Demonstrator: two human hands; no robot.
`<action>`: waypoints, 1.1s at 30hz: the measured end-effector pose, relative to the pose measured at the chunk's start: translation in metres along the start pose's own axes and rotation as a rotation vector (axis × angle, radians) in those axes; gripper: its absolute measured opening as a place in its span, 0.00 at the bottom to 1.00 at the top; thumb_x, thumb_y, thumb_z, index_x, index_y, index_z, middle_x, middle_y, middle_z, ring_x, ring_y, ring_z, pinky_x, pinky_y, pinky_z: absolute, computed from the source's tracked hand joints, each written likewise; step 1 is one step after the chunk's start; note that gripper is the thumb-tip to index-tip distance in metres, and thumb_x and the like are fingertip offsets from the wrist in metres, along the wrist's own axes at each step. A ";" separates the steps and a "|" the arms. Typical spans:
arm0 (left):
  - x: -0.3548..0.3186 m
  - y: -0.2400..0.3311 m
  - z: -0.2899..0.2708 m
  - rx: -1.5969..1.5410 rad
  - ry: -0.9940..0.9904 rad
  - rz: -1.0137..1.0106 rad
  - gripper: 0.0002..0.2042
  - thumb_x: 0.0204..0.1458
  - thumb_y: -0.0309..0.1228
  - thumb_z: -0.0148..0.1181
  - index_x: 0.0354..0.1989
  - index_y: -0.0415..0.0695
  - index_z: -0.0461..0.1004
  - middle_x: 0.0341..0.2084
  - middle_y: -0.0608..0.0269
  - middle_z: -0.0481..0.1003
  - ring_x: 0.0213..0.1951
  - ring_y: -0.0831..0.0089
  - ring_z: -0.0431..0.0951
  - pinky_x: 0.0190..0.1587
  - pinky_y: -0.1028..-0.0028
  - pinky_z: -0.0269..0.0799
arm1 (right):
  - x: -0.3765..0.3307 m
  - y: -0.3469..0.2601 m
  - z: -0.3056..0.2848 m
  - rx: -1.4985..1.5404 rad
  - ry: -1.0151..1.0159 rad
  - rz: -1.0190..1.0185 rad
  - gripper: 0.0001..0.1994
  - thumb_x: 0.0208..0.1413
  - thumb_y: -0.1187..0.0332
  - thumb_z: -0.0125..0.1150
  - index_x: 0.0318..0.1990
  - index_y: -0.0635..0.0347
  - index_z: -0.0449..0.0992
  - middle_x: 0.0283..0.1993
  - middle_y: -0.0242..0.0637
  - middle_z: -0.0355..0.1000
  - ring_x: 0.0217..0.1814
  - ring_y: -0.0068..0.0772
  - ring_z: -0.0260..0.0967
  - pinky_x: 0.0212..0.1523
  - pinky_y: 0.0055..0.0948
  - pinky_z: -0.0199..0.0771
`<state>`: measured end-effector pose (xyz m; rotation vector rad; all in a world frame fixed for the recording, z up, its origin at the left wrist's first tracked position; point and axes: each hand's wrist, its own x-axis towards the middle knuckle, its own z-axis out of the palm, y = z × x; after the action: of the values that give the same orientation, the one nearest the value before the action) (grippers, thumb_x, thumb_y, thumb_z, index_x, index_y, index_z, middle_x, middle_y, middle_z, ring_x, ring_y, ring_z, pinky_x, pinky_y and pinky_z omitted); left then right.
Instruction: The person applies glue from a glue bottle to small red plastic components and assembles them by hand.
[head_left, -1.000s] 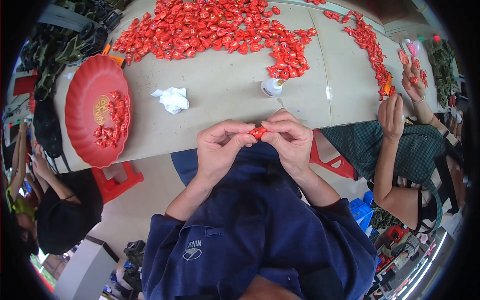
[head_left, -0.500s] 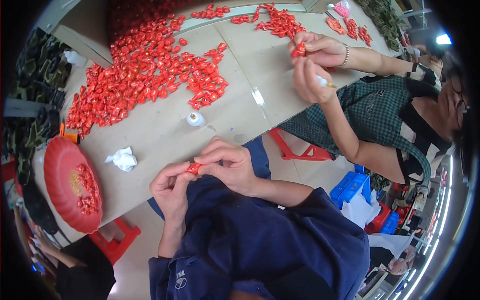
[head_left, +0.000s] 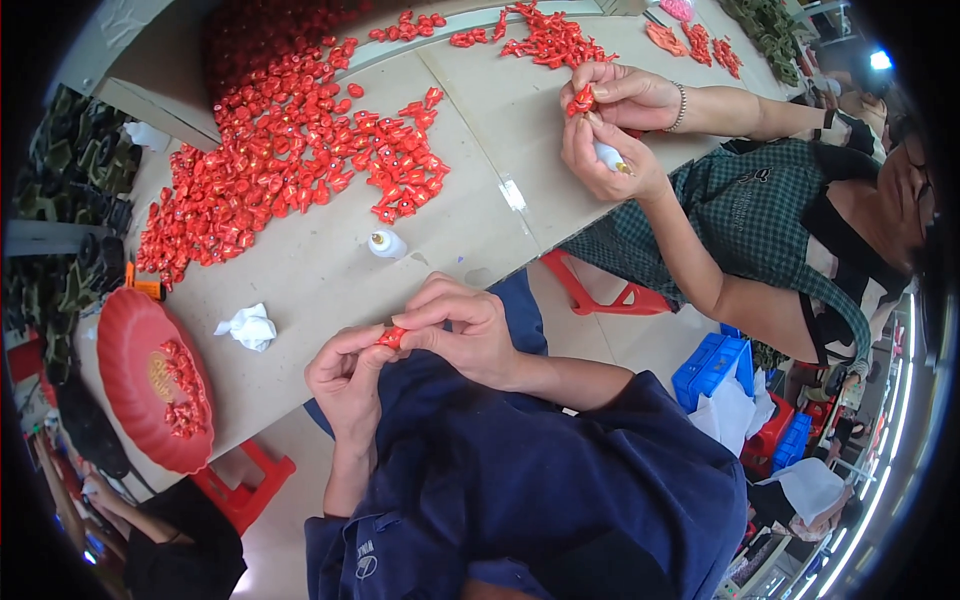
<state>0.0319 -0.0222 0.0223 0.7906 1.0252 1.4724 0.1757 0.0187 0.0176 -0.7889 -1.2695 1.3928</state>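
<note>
Two hands meet over our lap, just off the near edge of the surface (head_left: 330, 290): our left hand (head_left: 345, 385) and right hand (head_left: 462, 330) both pinch one small red piece (head_left: 391, 337) between fingertips, the fingers of each curled tight on it, so neither hand is free. The piece sits in the air between the two hands, clear of the surface. We judge that we are in the middle of working this single piece by hand, folding or pressing it into shape (the detail is too small to tell which). Beyond the piece, on the surface, stands a small white bottle (head_left: 386, 243), and left of the bottle lies a crumpled white tissue (head_left: 248, 326). Farther from the bottle spreads a big heap of like red pieces (head_left: 290, 160), and to the left of the tissue a red dish (head_left: 150, 378) holds a few more. Right of the bottle, a co-worker's hands (head_left: 610, 125) grip another red piece. The next move, as we see it, calls for a steady pinch from both hands and small, careful turns so the piece does not slip.
</note>
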 end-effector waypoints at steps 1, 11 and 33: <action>0.000 0.000 0.000 0.000 -0.001 0.000 0.06 0.47 0.18 0.58 0.34 0.33 0.72 0.28 0.55 0.75 0.29 0.74 0.76 0.33 0.79 0.73 | 0.000 0.000 -0.001 -0.002 0.004 -0.002 0.08 0.43 0.78 0.63 0.34 0.62 0.78 0.29 0.32 0.70 0.30 0.18 0.64 0.23 0.17 0.66; -0.003 -0.004 -0.005 0.002 0.033 0.000 0.06 0.47 0.17 0.57 0.34 0.33 0.72 0.28 0.54 0.75 0.28 0.74 0.76 0.33 0.79 0.74 | -0.001 0.001 0.001 0.008 -0.036 0.019 0.09 0.42 0.82 0.62 0.34 0.67 0.76 0.31 0.37 0.69 0.30 0.24 0.68 0.29 0.20 0.73; -0.002 0.001 -0.006 -0.039 -0.031 -0.047 0.08 0.47 0.17 0.56 0.37 0.33 0.73 0.30 0.58 0.75 0.31 0.78 0.75 0.35 0.81 0.73 | 0.001 0.001 0.001 -0.044 -0.045 -0.026 0.10 0.42 0.79 0.64 0.35 0.63 0.77 0.30 0.35 0.69 0.31 0.20 0.64 0.25 0.17 0.62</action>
<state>0.0260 -0.0250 0.0205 0.7553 0.9827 1.4317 0.1742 0.0190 0.0172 -0.7723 -1.3447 1.3723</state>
